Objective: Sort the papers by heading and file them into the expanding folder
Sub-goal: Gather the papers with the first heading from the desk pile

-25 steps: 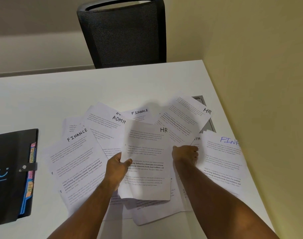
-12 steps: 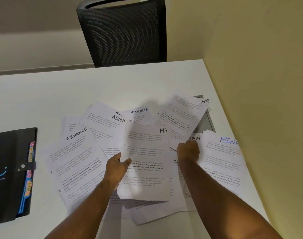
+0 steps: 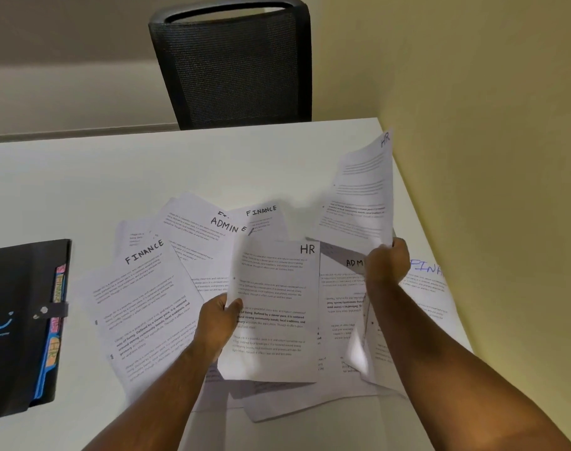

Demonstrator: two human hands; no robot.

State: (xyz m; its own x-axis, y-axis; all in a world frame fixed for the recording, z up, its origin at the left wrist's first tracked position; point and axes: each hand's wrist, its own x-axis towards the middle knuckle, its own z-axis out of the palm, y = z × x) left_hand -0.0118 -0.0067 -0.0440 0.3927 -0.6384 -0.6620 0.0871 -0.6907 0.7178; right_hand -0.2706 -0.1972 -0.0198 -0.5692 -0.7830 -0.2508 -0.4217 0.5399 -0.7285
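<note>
Lifting HR sheet (image 3: 364,190) near wall (image 3: 489,157), R hand (image 3: 386,260); table edge (image 3: 420,203) close.

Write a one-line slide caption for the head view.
Each hand lifts an HR sheet: left hand holds one, right hand another, above scattered papers.

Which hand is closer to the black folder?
Left. The left hand holds an HR sheet mid-table, nearer the black folder at the table's left edge; the right hand is farther right.

Handwritten headings read HR on the held sheet (image 3: 279,307), FINANCE on the left sheet (image 3: 141,307), ADMIN on another sheet (image 3: 196,232).
</note>
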